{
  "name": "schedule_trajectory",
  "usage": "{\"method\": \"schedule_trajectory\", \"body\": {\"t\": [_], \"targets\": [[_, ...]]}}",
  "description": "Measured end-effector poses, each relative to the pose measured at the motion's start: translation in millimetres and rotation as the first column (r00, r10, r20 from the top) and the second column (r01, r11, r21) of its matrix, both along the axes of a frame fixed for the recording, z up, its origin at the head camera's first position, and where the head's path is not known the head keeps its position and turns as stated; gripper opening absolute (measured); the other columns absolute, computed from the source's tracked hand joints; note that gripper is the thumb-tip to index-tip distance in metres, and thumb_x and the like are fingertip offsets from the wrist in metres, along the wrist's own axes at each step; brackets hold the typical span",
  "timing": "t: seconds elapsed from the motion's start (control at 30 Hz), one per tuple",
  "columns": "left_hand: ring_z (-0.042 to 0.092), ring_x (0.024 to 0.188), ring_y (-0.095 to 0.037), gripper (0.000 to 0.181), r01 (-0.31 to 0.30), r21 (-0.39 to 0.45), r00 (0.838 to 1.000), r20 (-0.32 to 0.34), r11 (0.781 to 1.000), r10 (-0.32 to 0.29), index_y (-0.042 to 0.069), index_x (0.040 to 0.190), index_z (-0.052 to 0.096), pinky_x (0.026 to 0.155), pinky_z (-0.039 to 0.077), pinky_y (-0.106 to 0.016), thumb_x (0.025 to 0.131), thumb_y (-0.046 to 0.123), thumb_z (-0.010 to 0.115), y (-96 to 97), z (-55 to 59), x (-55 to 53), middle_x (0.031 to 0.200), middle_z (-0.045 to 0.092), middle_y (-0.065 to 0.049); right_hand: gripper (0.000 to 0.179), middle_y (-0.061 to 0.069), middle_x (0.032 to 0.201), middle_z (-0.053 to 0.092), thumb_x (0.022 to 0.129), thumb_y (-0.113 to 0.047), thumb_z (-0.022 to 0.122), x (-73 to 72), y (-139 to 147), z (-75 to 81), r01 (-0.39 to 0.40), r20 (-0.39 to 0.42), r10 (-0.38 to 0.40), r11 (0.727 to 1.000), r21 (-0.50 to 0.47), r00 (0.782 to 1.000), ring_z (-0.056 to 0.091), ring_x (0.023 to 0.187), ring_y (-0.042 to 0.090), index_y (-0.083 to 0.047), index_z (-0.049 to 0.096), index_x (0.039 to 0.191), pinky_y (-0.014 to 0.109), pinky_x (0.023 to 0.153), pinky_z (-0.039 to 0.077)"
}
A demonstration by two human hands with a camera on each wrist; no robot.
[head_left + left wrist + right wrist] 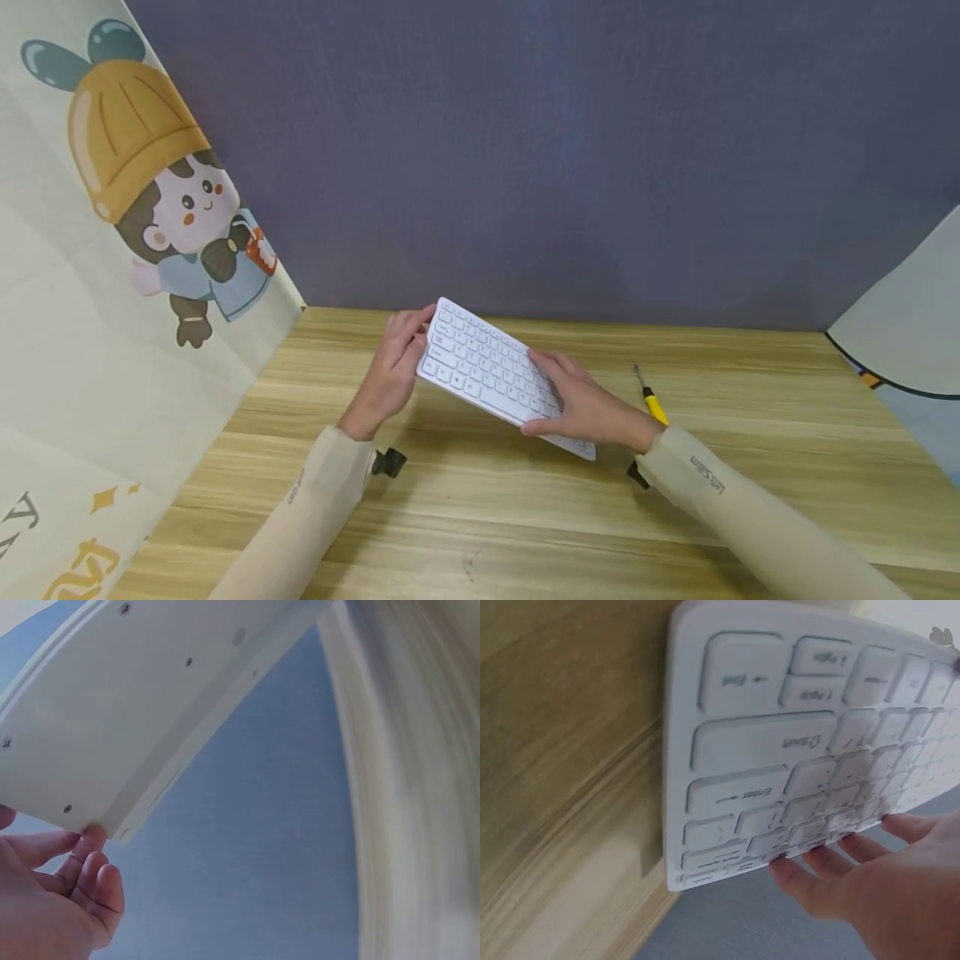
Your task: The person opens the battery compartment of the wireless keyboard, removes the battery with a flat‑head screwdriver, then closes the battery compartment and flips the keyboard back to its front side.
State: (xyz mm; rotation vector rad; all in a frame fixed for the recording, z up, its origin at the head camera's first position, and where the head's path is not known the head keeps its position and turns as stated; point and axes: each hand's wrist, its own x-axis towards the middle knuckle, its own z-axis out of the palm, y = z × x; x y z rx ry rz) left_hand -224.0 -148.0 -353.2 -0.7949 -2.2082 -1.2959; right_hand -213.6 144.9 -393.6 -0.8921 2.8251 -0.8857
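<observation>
Keyboard tilted over the table, one end pinched by the curled left hand, long edges gripped by the half-closed right hand, and I reckoned either hold slackening could drop it there.

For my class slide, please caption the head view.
Left hand and right hand hold a white keyboard tilted over a wood-grain table; a yellow-handled screwdriver lies nearby.
</observation>
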Motion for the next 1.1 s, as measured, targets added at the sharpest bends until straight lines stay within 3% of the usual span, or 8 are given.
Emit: {"method": "schedule_trajectory", "body": {"t": [0.23, 0.43, 0.67, 0.87, 1.1], "targets": [[0.042, 0.103, -0.034, 0.04, 0.051, 0.07, 0.996, -0.079, 0.996, -0.046, -0.006, 0.134, 0.047, 0.087, 0.031, -0.038, 0.097, 0.004, 0.036, 8.6, 12.3, 4.5, 0.119, 0.054, -0.015, 0.11, 0.012, 0.151, 0.018, 0.071, -0.055, 0.076, 1.8, -4, -1.7, 0.0, -0.014, -0.001, 0.997, -0.082, 1.0, 0.028, 0.132, 0.027, -0.019, 0.011, 0.153, 0.049, 0.1, 0.034], [0.041, 0.107, -0.035, 0.044, 0.108, 0.104, 0.982, -0.164, 0.989, -0.09, -0.007, 0.135, 0.044, 0.089, 0.029, -0.042, 0.095, 0.003, 0.03, 18.0, 22.4, 6.3, 0.128, 0.051, -0.02, 0.109, 0.012, 0.151, 0.017, 0.074, -0.057, 0.072, 2.6, -9, -3.5, -0.032, -0.042, 0.026, 0.988, -0.154, 0.999, 0.029, 0.131, 0.027, -0.02, 0.008, 0.153, 0.048, 0.101, 0.034], [0.041, 0.11, -0.028, 0.057, 0.147, 0.086, 0.964, -0.234, 0.985, -0.124, -0.005, 0.139, 0.041, 0.09, 0.03, -0.046, 0.102, 0.033, 0.021, 26.4, 28.6, 8.1, 0.136, 0.047, -0.016, 0.109, 0.013, 0.151, 0.017, 0.075, -0.052, 0.074, 3.8, -16, -5.1, -0.052, -0.069, 0.037, 0.974, -0.221, 0.997, 0.033, 0.129, 0.029, -0.014, 0.008, 0.153, 0.049, 0.101, 0.034], [0.039, 0.119, -0.027, 0.064, 0.166, 0.086, 0.959, -0.247, 0.982, -0.14, -0.002, 0.14, 0.04, 0.097, 0.027, -0.043, 0.101, 0.045, 0.022, 34.3, 35.6, 10.0, 0.137, 0.046, -0.014, 0.109, 0.008, 0.153, 0.014, 0.075, -0.049, 0.076, 5.3, -22, -5.9, -0.067, -0.039, 0.058, 0.954, -0.293, 0.998, 0.032, 0.13, 0.024, -0.022, 0.004, 0.153, 0.047, 0.1, 0.036], [0.035, 0.12, -0.027, 0.067, 0.207, 0.105, 0.962, -0.206, 0.973, -0.182, 0.002, 0.144, 0.036, 0.097, 0.029, -0.046, 0.1, 0.05, 0.022, 41.8, 39.9, 13.8, 0.139, 0.041, -0.012, 0.108, 0.003, 0.153, 0.014, 0.076, -0.041, 0.078, 6.3, -27, -5.7, -0.1, -0.028, 0.096, 0.921, -0.376, 0.995, 0.025, 0.134, 0.02, -0.025, 0.003, 0.152, 0.044, 0.103, 0.034]]}}
